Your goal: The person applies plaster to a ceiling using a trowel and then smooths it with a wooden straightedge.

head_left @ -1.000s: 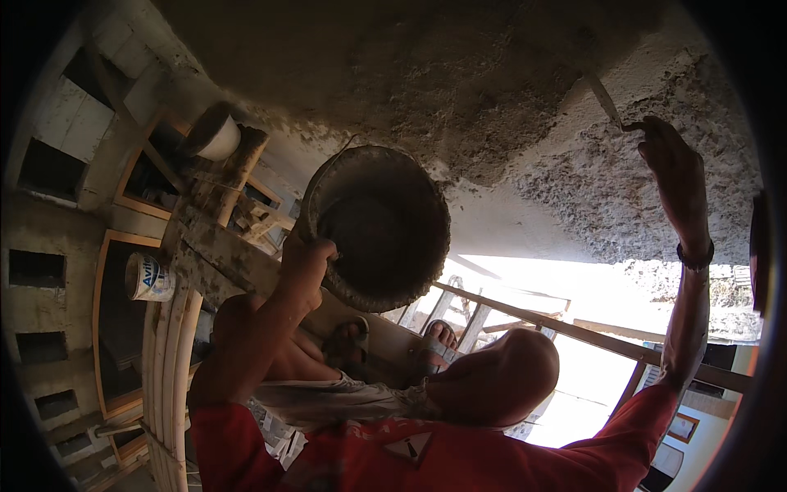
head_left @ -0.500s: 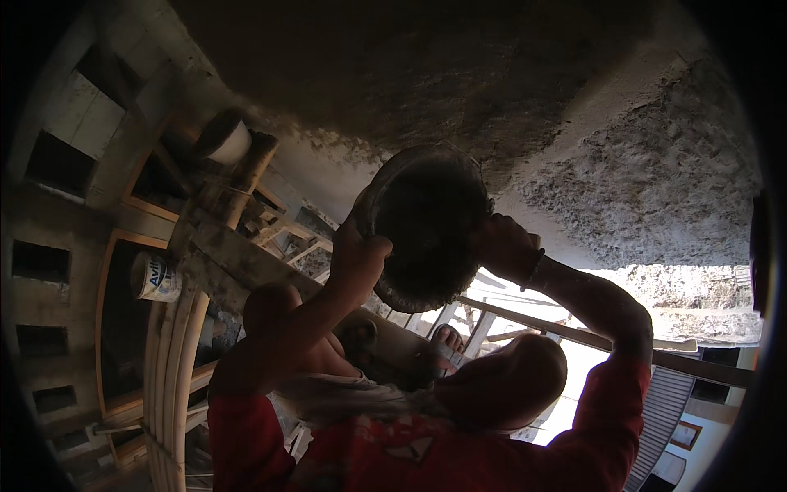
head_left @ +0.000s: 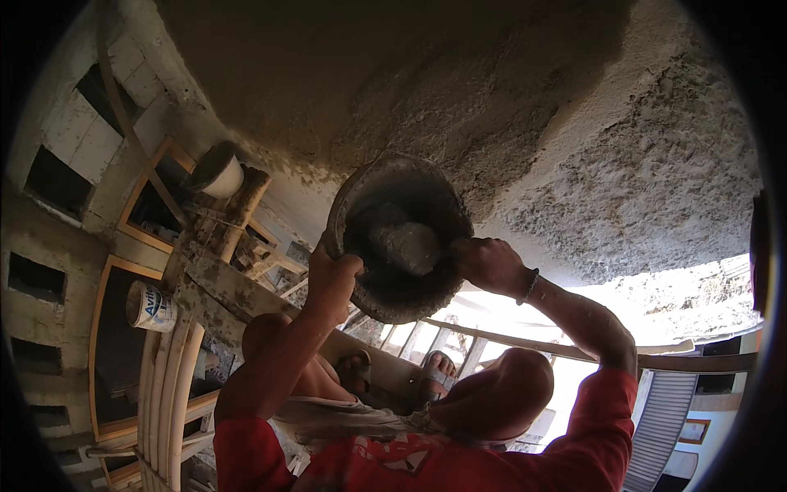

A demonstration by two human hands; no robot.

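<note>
Both my hands hold a dark, mortar-crusted bucket [head_left: 343,203] by its rim, tilted so that I look into its mouth. Inside lies a grey lump of mortar [head_left: 407,244]. My left hand [head_left: 332,283] grips the left rim with the thumb over the edge. On the opposite side my right hand [head_left: 494,266] is closed at the rim, its fingertips partly lost in the dark. Right beyond the bucket is the wall, with dark wet plaster [head_left: 393,82] on it and a rough, paler patch [head_left: 639,176] to the right.
My sandalled feet [head_left: 438,373] rest on a plank of a raised scaffold. To the left are bamboo poles [head_left: 168,402], a mortar-stained board [head_left: 225,287], a white pail [head_left: 152,306] and another bucket [head_left: 219,172]. Past the scaffold rail at right shows a corrugated roof [head_left: 666,422].
The bucket and both hands have shifted slightly left and down in view. The mortar lump inside now shows in brighter light. Both hands keep their hold on the bucket.
</note>
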